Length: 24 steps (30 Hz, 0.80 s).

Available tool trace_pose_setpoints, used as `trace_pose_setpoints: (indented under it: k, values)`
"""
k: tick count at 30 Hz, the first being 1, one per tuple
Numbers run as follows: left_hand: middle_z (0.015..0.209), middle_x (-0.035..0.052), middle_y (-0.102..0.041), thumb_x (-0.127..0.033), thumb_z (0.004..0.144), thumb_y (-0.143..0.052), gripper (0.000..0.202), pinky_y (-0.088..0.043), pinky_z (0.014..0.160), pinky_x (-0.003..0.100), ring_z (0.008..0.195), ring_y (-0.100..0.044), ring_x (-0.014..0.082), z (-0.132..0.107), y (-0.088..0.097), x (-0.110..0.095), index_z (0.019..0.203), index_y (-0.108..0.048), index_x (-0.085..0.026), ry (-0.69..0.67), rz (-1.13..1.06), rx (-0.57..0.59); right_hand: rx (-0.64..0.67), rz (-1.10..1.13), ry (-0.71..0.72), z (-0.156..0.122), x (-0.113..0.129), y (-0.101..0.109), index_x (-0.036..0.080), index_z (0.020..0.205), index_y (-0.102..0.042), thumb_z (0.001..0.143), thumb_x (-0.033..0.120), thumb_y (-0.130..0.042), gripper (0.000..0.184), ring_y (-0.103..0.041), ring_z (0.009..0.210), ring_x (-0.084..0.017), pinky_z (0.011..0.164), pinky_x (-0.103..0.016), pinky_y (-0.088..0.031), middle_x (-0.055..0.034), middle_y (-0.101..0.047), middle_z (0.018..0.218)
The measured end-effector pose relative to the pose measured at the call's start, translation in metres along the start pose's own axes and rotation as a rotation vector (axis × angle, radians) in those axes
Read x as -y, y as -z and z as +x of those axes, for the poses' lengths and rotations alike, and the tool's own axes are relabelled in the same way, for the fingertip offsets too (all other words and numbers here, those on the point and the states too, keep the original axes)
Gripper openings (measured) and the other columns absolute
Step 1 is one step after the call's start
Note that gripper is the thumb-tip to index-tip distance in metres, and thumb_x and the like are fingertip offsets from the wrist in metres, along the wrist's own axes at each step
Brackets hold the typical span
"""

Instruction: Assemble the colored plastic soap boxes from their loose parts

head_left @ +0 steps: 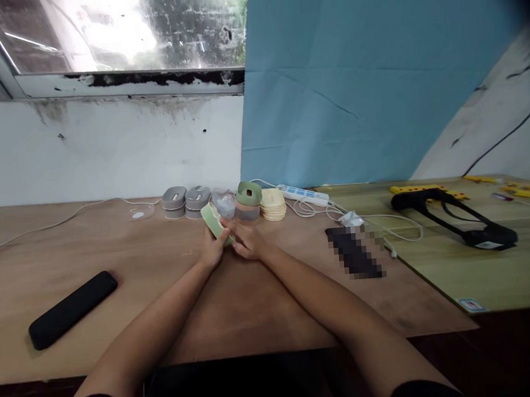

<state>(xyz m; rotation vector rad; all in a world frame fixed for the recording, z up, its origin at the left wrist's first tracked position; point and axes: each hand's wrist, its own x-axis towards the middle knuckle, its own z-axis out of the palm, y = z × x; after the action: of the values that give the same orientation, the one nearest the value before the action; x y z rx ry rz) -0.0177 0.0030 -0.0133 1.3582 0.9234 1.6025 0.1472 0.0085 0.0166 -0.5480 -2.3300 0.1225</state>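
Note:
My left hand [213, 249] and my right hand [249, 241] meet over the middle of the wooden table [129, 282]. Both are closed on a pale green oval part [213, 219] that tilts up and to the left between them. Just behind my hands stands a row of small parts: two grey oval pieces [186, 201], a clear plastic piece [224, 202], a green and grey assembled unit [249, 201] and a stack of cream oval pieces [273, 204].
A black bar-shaped object [72, 309] lies at the left front. A white power strip [303, 194] with cables and a blurred dark item [354, 251] lie right of my hands. A black curved device [454, 217] rests on the lighter table at right.

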Motion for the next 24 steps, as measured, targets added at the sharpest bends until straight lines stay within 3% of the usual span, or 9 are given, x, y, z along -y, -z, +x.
trace_pose_setpoints:
  k: [6, 11, 14, 19, 24]
  values:
    - [0.124, 0.0122, -0.058, -0.052, 0.074, -0.069, 0.063, -0.043, 0.100, 0.040, 0.115, -0.055, 0.0264, 0.002, 0.000, 0.000, 0.124, -0.050, -0.018, 0.021, -0.067, -0.002, -0.035, -0.088, -0.053, -0.003, -0.003, -0.001, 0.018, 0.147, -0.028, 0.086, 0.023, -0.042, 0.063, -0.066, 0.093, -0.020, 0.078, -0.031, -0.054, -0.0090, -0.065, 0.117]
    - [0.125, 0.0109, -0.058, -0.051, 0.075, -0.068, 0.062, -0.041, 0.102, 0.039, 0.116, -0.055, 0.0251, 0.004, 0.000, 0.002, 0.124, -0.049, -0.018, 0.038, -0.119, -0.017, -0.208, -0.151, -0.083, -0.005, -0.006, -0.003, 0.017, 0.128, -0.052, 0.093, 0.030, -0.036, 0.040, -0.067, 0.089, -0.020, 0.078, -0.031, -0.053, -0.0094, -0.069, 0.105]
    - [0.124, 0.0109, -0.059, -0.051, 0.077, -0.067, 0.060, -0.041, 0.102, 0.040, 0.116, -0.055, 0.0257, 0.004, 0.001, 0.000, 0.124, -0.050, -0.017, 0.051, -0.099, -0.043, -0.291, -0.142, -0.132, -0.005, -0.007, -0.006, 0.020, 0.114, -0.057, 0.096, 0.033, -0.034, 0.032, -0.066, 0.087, -0.019, 0.078, -0.031, -0.052, -0.0084, -0.069, 0.102]
    - [0.128, 0.0114, -0.056, -0.051, 0.076, -0.067, 0.063, -0.040, 0.102, 0.040, 0.120, -0.051, 0.0269, 0.003, 0.000, -0.004, 0.126, -0.047, -0.017, 0.036, -0.069, -0.062, -0.512, -0.111, -0.209, -0.001, -0.021, 0.001, 0.023, 0.107, -0.051, 0.097, 0.038, -0.030, 0.027, -0.062, 0.098, -0.022, 0.087, -0.038, -0.050, -0.0100, -0.064, 0.108]
    - [0.118, 0.0115, -0.059, -0.051, 0.077, -0.065, 0.059, -0.044, 0.096, 0.041, 0.112, -0.055, 0.0266, 0.003, 0.000, -0.001, 0.121, -0.049, -0.016, 0.089, -0.044, -0.068, -0.841, -0.313, -0.315, -0.008, -0.053, 0.035, 0.020, 0.102, -0.046, 0.098, 0.038, -0.028, 0.026, -0.049, 0.118, -0.024, 0.101, -0.047, -0.040, -0.0140, -0.051, 0.118]
